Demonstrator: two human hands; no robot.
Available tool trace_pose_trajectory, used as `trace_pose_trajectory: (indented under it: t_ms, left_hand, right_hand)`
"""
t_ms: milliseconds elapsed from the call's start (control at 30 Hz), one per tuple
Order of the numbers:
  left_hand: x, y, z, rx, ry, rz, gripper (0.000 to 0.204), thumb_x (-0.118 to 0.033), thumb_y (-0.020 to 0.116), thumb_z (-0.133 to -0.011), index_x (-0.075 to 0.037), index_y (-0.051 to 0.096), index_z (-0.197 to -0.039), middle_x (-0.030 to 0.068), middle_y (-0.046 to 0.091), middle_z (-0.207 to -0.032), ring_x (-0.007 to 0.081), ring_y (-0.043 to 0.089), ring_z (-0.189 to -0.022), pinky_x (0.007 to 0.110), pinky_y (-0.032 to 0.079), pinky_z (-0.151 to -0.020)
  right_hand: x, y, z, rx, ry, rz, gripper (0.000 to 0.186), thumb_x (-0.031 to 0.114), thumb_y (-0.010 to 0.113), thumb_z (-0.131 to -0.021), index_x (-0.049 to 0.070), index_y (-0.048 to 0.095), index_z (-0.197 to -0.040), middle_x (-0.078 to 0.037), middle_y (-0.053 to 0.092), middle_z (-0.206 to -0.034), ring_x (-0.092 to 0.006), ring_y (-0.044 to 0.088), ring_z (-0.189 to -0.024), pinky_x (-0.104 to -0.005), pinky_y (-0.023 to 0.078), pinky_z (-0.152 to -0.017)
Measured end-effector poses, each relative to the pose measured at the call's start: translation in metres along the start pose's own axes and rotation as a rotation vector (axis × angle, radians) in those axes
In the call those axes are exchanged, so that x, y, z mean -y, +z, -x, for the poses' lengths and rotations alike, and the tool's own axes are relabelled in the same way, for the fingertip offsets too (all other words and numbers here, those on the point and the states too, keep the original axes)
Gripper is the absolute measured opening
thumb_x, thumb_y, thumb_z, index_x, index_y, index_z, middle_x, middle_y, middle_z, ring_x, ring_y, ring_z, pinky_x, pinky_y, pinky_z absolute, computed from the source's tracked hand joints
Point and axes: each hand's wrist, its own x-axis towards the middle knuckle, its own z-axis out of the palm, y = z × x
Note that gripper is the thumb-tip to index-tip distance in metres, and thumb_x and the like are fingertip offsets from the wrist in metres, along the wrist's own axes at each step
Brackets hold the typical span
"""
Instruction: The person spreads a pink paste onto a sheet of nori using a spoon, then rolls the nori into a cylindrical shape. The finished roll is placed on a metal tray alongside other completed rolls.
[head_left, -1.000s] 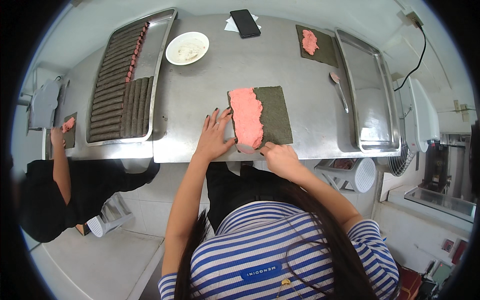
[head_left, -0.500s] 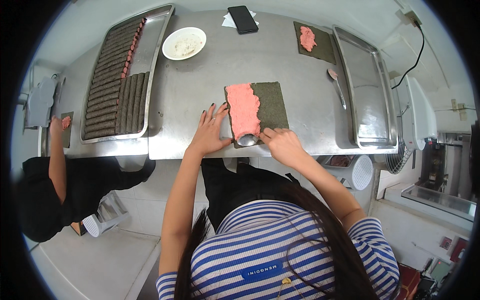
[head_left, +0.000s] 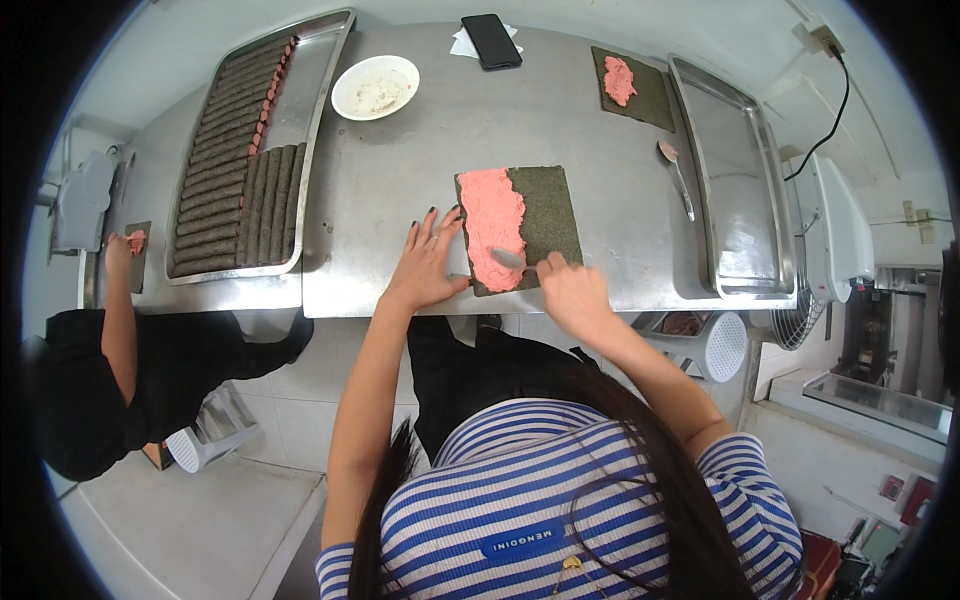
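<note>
A dark green nori sheet (head_left: pixel 553 205) lies on the steel table before me, its left half coated with pink paste (head_left: pixel 490 210). My right hand (head_left: pixel 577 293) grips a metal spoon (head_left: pixel 507 258), whose bowl rests on the paste near the sheet's lower part. My left hand (head_left: pixel 425 265) is spread flat along the sheet's left edge, fingertips touching it, holding nothing. At the far right lies a second nori sheet (head_left: pixel 650 98) with a lump of pink paste (head_left: pixel 619 80) on it.
A tray (head_left: pixel 293 180) of several nori rolls stands at left, beside a white bowl (head_left: pixel 375 88). A phone (head_left: pixel 491 42) lies at the back. On the right are another spoon (head_left: pixel 681 180) and a metal tray (head_left: pixel 740 175). A co-worker's hand (head_left: pixel 118 245) is at far left.
The spoon has moved up and right from the sheet's bottom edge, and paste now shows where its bowl was. My right hand has shifted slightly right. The left hand stays by the edge.
</note>
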Motion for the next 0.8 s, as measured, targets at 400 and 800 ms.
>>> trace_pose_trajectory:
  t_ms: [400,800]
  left_hand:
    - [0.002,0.001,-0.002,-0.002,0.017,0.019,0.091,-0.031,0.073,-0.066,-0.009,0.028,-0.143,0.0054,0.023,-0.154,0.0341,0.012,-0.144,0.051,0.013,-0.117]
    - [0.002,0.001,-0.002,-0.006,0.022,0.035,0.091,-0.031,0.073,-0.066,-0.010,0.029,-0.143,0.0053,0.023,-0.155,0.0338,0.012,-0.144,0.052,0.013,-0.116]
  right_hand:
    - [0.038,0.019,0.021,0.100,0.011,-0.077,0.010,0.010,0.057,-0.076,0.001,0.061,-0.081,-0.012,0.059,-0.082,-0.0252,0.067,-0.068,-0.0347,0.054,-0.054]
    - [0.017,-0.017,0.019,0.118,0.091,-0.292,0.016,0.007,0.052,-0.077,-0.001,0.063,-0.085,-0.018,0.062,-0.090,-0.0335,0.066,-0.072,-0.0438,0.054,-0.063]
